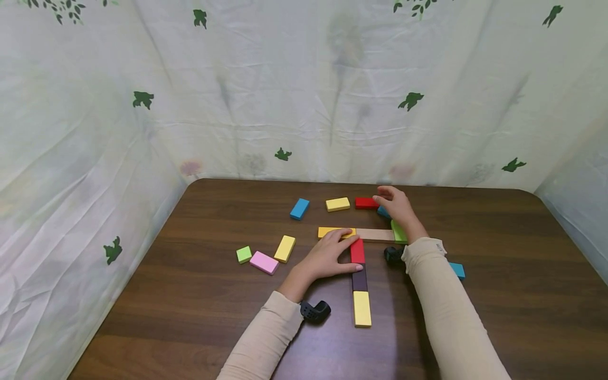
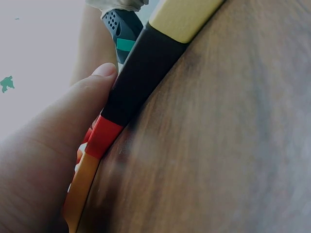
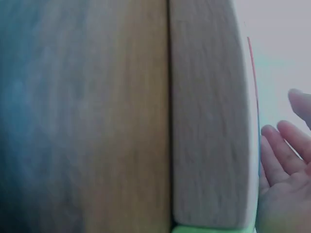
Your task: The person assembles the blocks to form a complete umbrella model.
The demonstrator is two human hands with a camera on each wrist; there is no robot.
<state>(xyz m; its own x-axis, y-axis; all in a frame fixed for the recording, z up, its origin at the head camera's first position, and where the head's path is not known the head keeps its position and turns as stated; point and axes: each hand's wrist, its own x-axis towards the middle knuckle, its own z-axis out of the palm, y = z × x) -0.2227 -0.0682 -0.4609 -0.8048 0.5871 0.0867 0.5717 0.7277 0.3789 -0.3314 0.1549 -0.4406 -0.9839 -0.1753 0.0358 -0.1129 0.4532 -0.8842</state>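
Observation:
My left hand (image 1: 328, 256) spreads over a T of flat blocks, fingertips on the orange block (image 1: 325, 232) and by the red block (image 1: 357, 252); its thumb touches the dark block (image 1: 359, 279). Below that lies a yellow block (image 1: 362, 309). In the left wrist view the thumb rests beside the dark block (image 2: 143, 73). A pale wood block (image 1: 374, 235) and a green block (image 1: 399, 232) continue the crossbar. Beyond it, my right hand (image 1: 398, 208) hovers by another red block (image 1: 366, 203) and a partly hidden blue block (image 1: 383, 212); the right wrist view shows its fingers loosely spread.
A blue block (image 1: 300, 209) and a yellow block (image 1: 338, 205) lie at the back. On the left are another yellow block (image 1: 285, 249), a pink block (image 1: 264, 263) and a small green block (image 1: 244, 255). One blue block (image 1: 457, 271) sits beside my right sleeve.

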